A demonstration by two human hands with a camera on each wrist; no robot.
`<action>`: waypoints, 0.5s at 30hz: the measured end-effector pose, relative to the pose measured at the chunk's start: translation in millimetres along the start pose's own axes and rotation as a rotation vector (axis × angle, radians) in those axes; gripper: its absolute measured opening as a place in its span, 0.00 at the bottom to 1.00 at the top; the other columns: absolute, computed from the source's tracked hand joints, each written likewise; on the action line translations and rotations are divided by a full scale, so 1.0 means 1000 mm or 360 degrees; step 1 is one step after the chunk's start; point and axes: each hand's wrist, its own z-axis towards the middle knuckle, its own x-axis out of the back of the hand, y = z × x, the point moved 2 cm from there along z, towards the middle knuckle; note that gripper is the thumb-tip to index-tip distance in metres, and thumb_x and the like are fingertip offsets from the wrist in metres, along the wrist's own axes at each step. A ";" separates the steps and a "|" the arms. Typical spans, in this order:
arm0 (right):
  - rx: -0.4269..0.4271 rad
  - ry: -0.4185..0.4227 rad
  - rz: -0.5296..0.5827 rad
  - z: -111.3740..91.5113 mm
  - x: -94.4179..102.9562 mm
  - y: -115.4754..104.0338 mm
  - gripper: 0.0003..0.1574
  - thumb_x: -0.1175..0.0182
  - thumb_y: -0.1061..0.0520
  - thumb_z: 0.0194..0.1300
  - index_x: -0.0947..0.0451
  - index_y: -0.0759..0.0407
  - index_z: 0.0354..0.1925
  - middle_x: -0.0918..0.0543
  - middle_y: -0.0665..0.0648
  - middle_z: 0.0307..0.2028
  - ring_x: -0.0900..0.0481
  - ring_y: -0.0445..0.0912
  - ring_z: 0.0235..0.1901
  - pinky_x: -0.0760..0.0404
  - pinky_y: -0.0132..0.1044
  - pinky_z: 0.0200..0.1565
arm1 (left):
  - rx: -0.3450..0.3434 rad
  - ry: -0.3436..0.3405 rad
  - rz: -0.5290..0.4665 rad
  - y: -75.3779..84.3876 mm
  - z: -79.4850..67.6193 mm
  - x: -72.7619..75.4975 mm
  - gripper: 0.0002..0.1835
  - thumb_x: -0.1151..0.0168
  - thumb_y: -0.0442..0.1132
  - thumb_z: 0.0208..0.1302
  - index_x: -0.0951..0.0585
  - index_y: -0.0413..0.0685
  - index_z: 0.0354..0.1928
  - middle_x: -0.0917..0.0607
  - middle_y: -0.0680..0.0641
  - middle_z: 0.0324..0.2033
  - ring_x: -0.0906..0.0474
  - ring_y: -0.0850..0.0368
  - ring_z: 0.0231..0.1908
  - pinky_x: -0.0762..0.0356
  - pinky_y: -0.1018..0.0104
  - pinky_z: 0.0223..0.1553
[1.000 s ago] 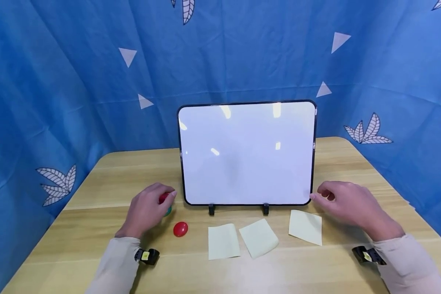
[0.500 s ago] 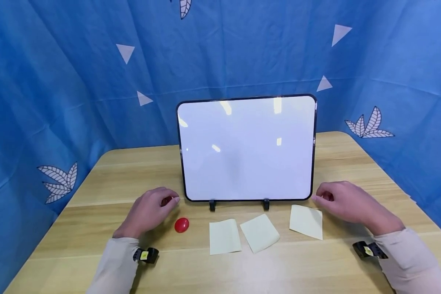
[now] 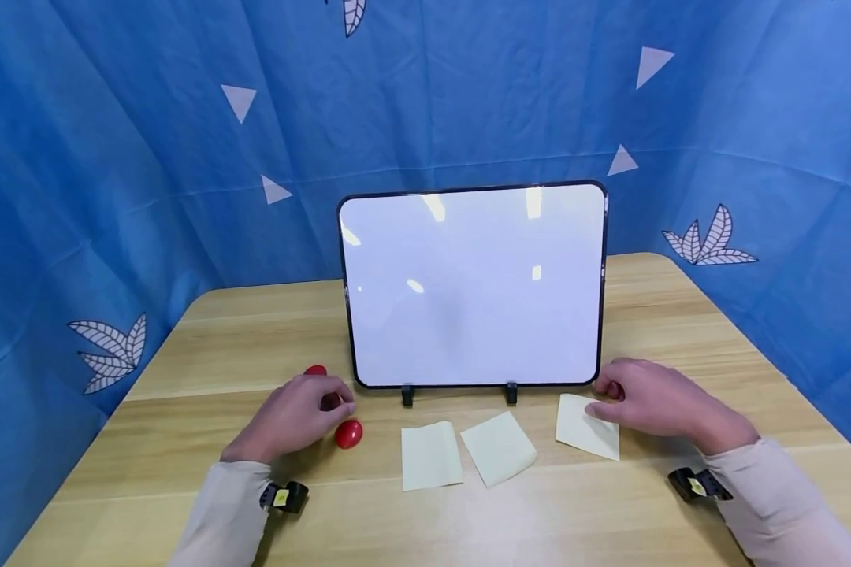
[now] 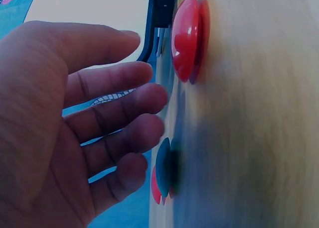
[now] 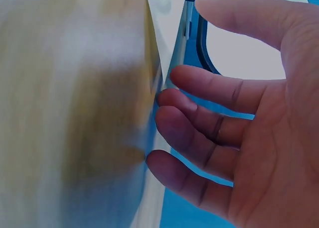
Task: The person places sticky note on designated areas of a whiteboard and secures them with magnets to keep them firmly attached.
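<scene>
My left hand [image 3: 294, 413] hovers low over the table with its fingers loosely bent and nothing between them. Just off its fingertips lies a glossy red whiteboard magnet [image 3: 349, 434], domed and round. A second red magnet [image 3: 316, 369] shows partly behind the hand. In the left wrist view a teal magnet [image 4: 163, 167] stands below the fingertips. On the other side, my right hand [image 3: 655, 398] has relaxed fingers, with the thumb over the rightmost pale yellow sticky note [image 3: 580, 431]. In the right wrist view that hand holds nothing, and the note's edge rises beyond the fingertips.
A black-framed whiteboard [image 3: 473, 287] stands upright on two small black feet at the table's back. Two more pale sticky notes, one on the left [image 3: 431, 457] and one in the middle [image 3: 499, 449], lie before it. A blue curtain [image 3: 425, 94] surrounds the wooden table [image 3: 482, 528].
My left hand has shifted right and closer to the near red magnet, uncovering the far red one. My right hand has moved left, bringing its thumb over the right sticky note.
</scene>
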 end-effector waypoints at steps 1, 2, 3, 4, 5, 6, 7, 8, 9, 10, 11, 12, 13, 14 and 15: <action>0.0000 -0.0006 -0.0009 0.000 0.000 -0.001 0.18 0.30 0.37 0.59 0.22 0.48 0.31 0.28 0.44 0.26 0.32 0.40 0.27 0.32 0.37 0.30 | 0.0004 -0.0019 -0.0021 0.000 0.000 -0.001 0.06 0.28 0.47 0.60 0.14 0.64 0.39 0.18 0.60 0.34 0.26 0.58 0.35 0.25 0.61 0.36; 0.0000 -0.0013 -0.0016 0.000 -0.001 -0.001 0.19 0.30 0.37 0.59 0.22 0.47 0.31 0.28 0.44 0.26 0.32 0.40 0.27 0.33 0.38 0.30 | 0.0006 -0.0041 -0.0048 0.000 0.000 -0.002 0.05 0.28 0.47 0.61 0.14 0.64 0.39 0.18 0.60 0.33 0.25 0.58 0.35 0.25 0.61 0.36; 0.0001 -0.0020 -0.0020 0.000 -0.001 -0.002 0.20 0.30 0.36 0.58 0.22 0.47 0.30 0.28 0.45 0.26 0.32 0.40 0.27 0.33 0.38 0.29 | 0.0007 -0.0064 -0.0075 0.000 -0.001 -0.003 0.05 0.28 0.47 0.61 0.14 0.64 0.39 0.19 0.60 0.33 0.25 0.58 0.35 0.24 0.62 0.36; 0.0001 -0.0026 -0.0021 0.000 -0.001 -0.002 0.21 0.30 0.35 0.57 0.22 0.47 0.30 0.29 0.45 0.26 0.32 0.40 0.27 0.33 0.38 0.29 | 0.0007 -0.0083 -0.0100 0.000 -0.001 -0.004 0.05 0.28 0.46 0.61 0.14 0.64 0.39 0.19 0.60 0.33 0.25 0.59 0.35 0.24 0.62 0.37; -0.0004 -0.0034 -0.0016 0.000 -0.002 -0.003 0.22 0.30 0.33 0.57 0.22 0.47 0.30 0.29 0.45 0.26 0.32 0.40 0.27 0.33 0.38 0.29 | 0.0010 -0.0098 -0.0126 0.000 -0.001 -0.005 0.05 0.28 0.46 0.61 0.14 0.64 0.39 0.19 0.60 0.33 0.24 0.59 0.35 0.23 0.62 0.37; -0.0009 -0.0040 -0.0016 0.000 -0.002 -0.003 0.23 0.30 0.32 0.56 0.22 0.47 0.30 0.28 0.45 0.26 0.32 0.41 0.27 0.33 0.38 0.29 | 0.0009 -0.0110 -0.0147 0.000 -0.001 -0.006 0.05 0.28 0.45 0.61 0.14 0.64 0.39 0.18 0.60 0.32 0.24 0.59 0.34 0.23 0.62 0.37; -0.0017 -0.0047 -0.0018 0.000 -0.002 -0.003 0.24 0.30 0.31 0.55 0.22 0.47 0.30 0.28 0.45 0.27 0.32 0.41 0.27 0.33 0.38 0.29 | 0.0008 -0.0121 -0.0168 0.000 -0.001 -0.006 0.05 0.28 0.45 0.62 0.14 0.64 0.39 0.18 0.60 0.32 0.24 0.59 0.34 0.23 0.62 0.38; -0.0026 -0.0055 -0.0018 0.000 -0.003 -0.003 0.26 0.30 0.30 0.53 0.21 0.47 0.31 0.28 0.45 0.27 0.32 0.41 0.27 0.33 0.38 0.29 | 0.0010 -0.0129 -0.0182 0.000 -0.001 -0.007 0.05 0.28 0.44 0.62 0.14 0.63 0.39 0.18 0.60 0.32 0.24 0.59 0.34 0.23 0.63 0.38; -0.0035 -0.0061 -0.0023 0.000 -0.003 -0.003 0.27 0.30 0.29 0.52 0.21 0.48 0.32 0.28 0.45 0.27 0.31 0.41 0.28 0.32 0.38 0.29 | 0.0010 -0.0131 -0.0189 0.000 -0.001 -0.007 0.05 0.28 0.44 0.62 0.14 0.63 0.39 0.18 0.60 0.32 0.24 0.59 0.34 0.22 0.63 0.37; -0.0042 -0.0068 -0.0027 0.000 -0.003 -0.003 0.28 0.29 0.28 0.51 0.21 0.49 0.32 0.28 0.46 0.27 0.31 0.41 0.28 0.32 0.39 0.29 | 0.0010 -0.0133 -0.0195 0.000 -0.001 -0.007 0.06 0.28 0.44 0.62 0.14 0.63 0.40 0.18 0.59 0.32 0.24 0.59 0.34 0.22 0.63 0.37; -0.0049 -0.0076 -0.0035 0.000 -0.004 -0.003 0.29 0.29 0.28 0.51 0.20 0.49 0.33 0.27 0.46 0.28 0.31 0.41 0.28 0.32 0.39 0.29 | 0.0009 -0.0139 -0.0207 0.000 -0.001 -0.007 0.06 0.28 0.44 0.62 0.14 0.62 0.40 0.18 0.59 0.32 0.24 0.59 0.34 0.22 0.63 0.38; -0.0054 -0.0083 -0.0043 0.000 -0.004 -0.003 0.30 0.29 0.28 0.51 0.20 0.50 0.34 0.27 0.46 0.28 0.31 0.41 0.28 0.32 0.39 0.30 | 0.0005 -0.0144 -0.0215 0.000 -0.001 -0.007 0.06 0.28 0.43 0.62 0.14 0.62 0.40 0.18 0.59 0.33 0.24 0.59 0.35 0.22 0.63 0.38; -0.0061 -0.0089 -0.0048 0.000 -0.004 -0.003 0.30 0.29 0.28 0.51 0.21 0.50 0.34 0.27 0.46 0.27 0.31 0.42 0.28 0.32 0.39 0.30 | -0.0002 -0.0148 -0.0226 -0.001 -0.001 -0.007 0.06 0.28 0.43 0.62 0.14 0.62 0.40 0.18 0.59 0.33 0.23 0.58 0.35 0.22 0.63 0.38; -0.0066 -0.0092 -0.0051 -0.001 -0.004 -0.003 0.29 0.28 0.29 0.51 0.21 0.50 0.33 0.27 0.46 0.27 0.31 0.42 0.28 0.32 0.39 0.30 | -0.0012 -0.0153 -0.0237 -0.001 0.000 -0.007 0.06 0.28 0.43 0.61 0.14 0.61 0.40 0.18 0.59 0.33 0.23 0.58 0.35 0.22 0.62 0.39; -0.0068 -0.0093 -0.0055 -0.001 -0.004 -0.003 0.29 0.28 0.30 0.51 0.21 0.50 0.33 0.27 0.46 0.27 0.31 0.42 0.28 0.32 0.39 0.30 | -0.0019 -0.0161 -0.0252 -0.002 0.000 -0.007 0.07 0.27 0.43 0.61 0.14 0.61 0.41 0.18 0.58 0.33 0.23 0.58 0.36 0.22 0.62 0.39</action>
